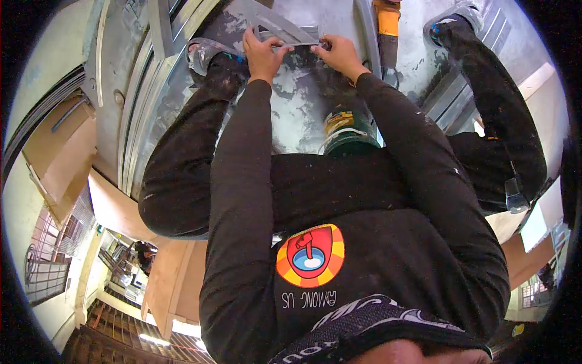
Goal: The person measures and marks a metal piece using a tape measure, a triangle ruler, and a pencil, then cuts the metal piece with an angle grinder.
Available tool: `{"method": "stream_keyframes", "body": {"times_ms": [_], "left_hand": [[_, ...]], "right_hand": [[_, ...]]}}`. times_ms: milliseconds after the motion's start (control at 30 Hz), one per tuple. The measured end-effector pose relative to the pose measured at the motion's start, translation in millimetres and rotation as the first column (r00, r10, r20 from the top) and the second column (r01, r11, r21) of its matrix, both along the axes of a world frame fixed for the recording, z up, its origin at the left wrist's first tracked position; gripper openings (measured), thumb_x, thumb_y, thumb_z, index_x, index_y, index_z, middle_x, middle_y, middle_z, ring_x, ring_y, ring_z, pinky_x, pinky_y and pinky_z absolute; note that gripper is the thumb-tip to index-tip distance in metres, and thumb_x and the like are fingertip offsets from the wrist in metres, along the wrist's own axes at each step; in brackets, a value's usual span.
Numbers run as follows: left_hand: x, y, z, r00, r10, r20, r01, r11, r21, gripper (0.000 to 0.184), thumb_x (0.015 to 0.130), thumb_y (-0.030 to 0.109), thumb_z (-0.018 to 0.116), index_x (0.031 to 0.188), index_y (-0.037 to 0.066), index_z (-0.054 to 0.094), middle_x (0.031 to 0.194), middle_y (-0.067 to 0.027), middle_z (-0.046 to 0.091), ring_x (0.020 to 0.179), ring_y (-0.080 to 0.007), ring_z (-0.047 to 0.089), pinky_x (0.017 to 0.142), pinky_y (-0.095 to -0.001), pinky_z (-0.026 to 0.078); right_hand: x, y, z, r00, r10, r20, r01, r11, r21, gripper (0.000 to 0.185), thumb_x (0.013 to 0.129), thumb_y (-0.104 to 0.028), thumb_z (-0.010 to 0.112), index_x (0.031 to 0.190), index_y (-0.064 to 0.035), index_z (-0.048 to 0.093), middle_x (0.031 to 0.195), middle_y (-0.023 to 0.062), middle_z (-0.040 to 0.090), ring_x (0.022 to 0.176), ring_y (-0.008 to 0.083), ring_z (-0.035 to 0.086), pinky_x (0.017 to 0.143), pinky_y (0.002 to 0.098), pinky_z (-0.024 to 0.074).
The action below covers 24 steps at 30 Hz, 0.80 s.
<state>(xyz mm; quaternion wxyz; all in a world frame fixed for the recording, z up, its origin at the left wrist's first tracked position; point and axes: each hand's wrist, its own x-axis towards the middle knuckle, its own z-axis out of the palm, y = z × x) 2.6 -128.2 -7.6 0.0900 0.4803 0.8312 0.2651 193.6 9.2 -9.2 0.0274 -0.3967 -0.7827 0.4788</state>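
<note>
Both arms reach forward past the knees to a thin grey metal strip [303,44]. At its left end, my left hand [264,56] pinches it between thumb and fingers. My right hand [341,57] closes on the other end, its fingertips near a small dark spot I cannot make out. Just beyond the hands, a flat grey metal bar [276,22] lies at a slant across other metal pieces. Beneath the hands is a grey, paint-smeared floor [294,112].
A dark green bucket [351,136] stands between the legs. An orange and black power tool [388,27] lies beyond my right hand. Long metal profiles [142,97] run along the left, and more metal lengths [451,94] lie at the right. Wooden boards [173,276] stand behind.
</note>
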Motion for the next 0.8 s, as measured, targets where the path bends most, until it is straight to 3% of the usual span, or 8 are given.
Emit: {"method": "stream_keyframes", "body": {"times_ms": [200, 300, 433, 500, 633, 667, 767, 800], "left_hand": [[-19, -9, 7, 0.986, 0.029, 0.166, -0.031, 0.999, 0.01, 0.055, 0.06, 0.038, 0.095, 0.098, 0.007, 0.072, 0.138, -0.0275, 0.04, 0.131, -0.0465, 0.04, 0.11, -0.0511, 0.036], [-40, -20, 4, 0.991, 0.104, -0.083, -0.103, 0.994, 0.021, 0.087, 0.055, 0.038, 0.097, 0.124, 0.003, 0.058, 0.135, -0.0269, 0.043, 0.128, -0.0441, 0.043, 0.11, -0.0492, 0.037], [-58, -29, -14, 0.922, 0.291, 0.253, -0.258, 0.953, -0.157, 0.115, 0.057, 0.014, 0.094, 0.146, -0.002, 0.023, 0.135, -0.0262, 0.045, 0.127, -0.0402, 0.045, 0.107, -0.044, 0.04], [-59, -33, -18, 0.675, 0.364, 0.642, -0.203, 0.928, -0.314, 0.117, 0.059, 0.005, 0.087, 0.151, -0.003, 0.014, 0.136, -0.0283, 0.049, 0.122, -0.0376, 0.053, 0.1, -0.0394, 0.047], [-68, -35, -19, 0.538, 0.203, 0.818, -0.069, 0.978, -0.197, 0.063, 0.075, -0.006, 0.068, 0.136, -0.003, 0.053, 0.119, -0.0164, 0.068, 0.1, -0.022, 0.067, 0.088, -0.0317, 0.053], [-62, -37, -26, 0.474, 0.26, 0.841, -0.229, 0.959, -0.168, 0.033, 0.088, 0.008, 0.067, 0.119, -0.003, 0.066, 0.106, -0.0099, 0.072, 0.099, -0.0184, 0.066, 0.085, -0.0295, 0.052], [-72, -24, 5, 0.418, 0.312, 0.853, -0.264, 0.94, -0.214, 0.037, 0.096, 0.029, 0.065, 0.118, -0.001, 0.069, 0.108, -0.0118, 0.073, 0.095, -0.0176, 0.067, 0.087, -0.0297, 0.049], [-74, -22, 0, 0.224, 0.347, 0.911, -0.322, 0.908, -0.266, 0.043, 0.099, 0.037, 0.06, 0.119, 0.0, 0.068, 0.107, -0.0115, 0.073, 0.095, -0.0183, 0.067, 0.086, -0.0305, 0.049]], "right_hand": [[-1, -3, -10, 0.999, -0.021, 0.026, 0.021, 1.0, -0.018, 0.042, 0.087, -0.043, 0.071, 0.103, -0.0042, 0.074, 0.088, 0.0207, 0.072, 0.083, 0.0362, 0.071, 0.076, 0.0447, 0.0551], [0, 0, -18, 0.999, 0.024, -0.026, -0.024, 1.0, 0.007, 0.042, 0.088, -0.044, 0.069, 0.103, -0.0044, 0.074, 0.087, 0.0201, 0.072, 0.082, 0.0358, 0.07, 0.074, 0.0451, 0.0549], [-2, 1, -6, 0.999, 0.021, 0.039, -0.021, 1.0, 0.016, 0.042, 0.09, -0.044, 0.068, 0.1, -0.004, 0.074, 0.087, 0.0182, 0.073, 0.082, 0.0335, 0.071, 0.076, 0.0419, 0.0548], [-2, 1, -1, 0.999, 0.028, 0.023, -0.028, 1.0, -0.012, 0.041, 0.09, -0.044, 0.068, 0.1, -0.0042, 0.074, 0.085, 0.0171, 0.073, 0.08, 0.0321, 0.071, 0.075, 0.0414, 0.0548], [-3, 0, -11, 1.0, -0.009, 0.023, 0.007, 0.996, 0.093, 0.041, 0.09, -0.043, 0.069, 0.102, -0.0042, 0.074, 0.08, 0.0142, 0.074, 0.075, 0.0292, 0.072, 0.073, 0.0406, 0.055], [-4, 2, -10, 1.0, 0.003, 0.021, -0.005, 0.995, 0.097, 0.041, 0.09, -0.043, 0.069, 0.102, -0.0042, 0.074, 0.08, 0.0142, 0.074, 0.075, 0.0292, 0.072, 0.073, 0.0406, 0.055], [-6, 6, 3, 0.994, -0.041, 0.097, 0.045, 0.998, -0.039, 0.041, 0.09, -0.043, 0.069, 0.102, -0.0038, 0.074, 0.082, 0.0146, 0.074, 0.077, 0.0294, 0.072, 0.074, 0.0402, 0.0555], [-5, 9, 1, 0.997, -0.038, 0.068, 0.037, 0.999, 0.008, 0.04, 0.09, -0.04, 0.071, 0.103, -0.0025, 0.074, 0.084, 0.014, 0.074, 0.077, 0.0268, 0.072, 0.073, 0.0374, 0.055]]}}
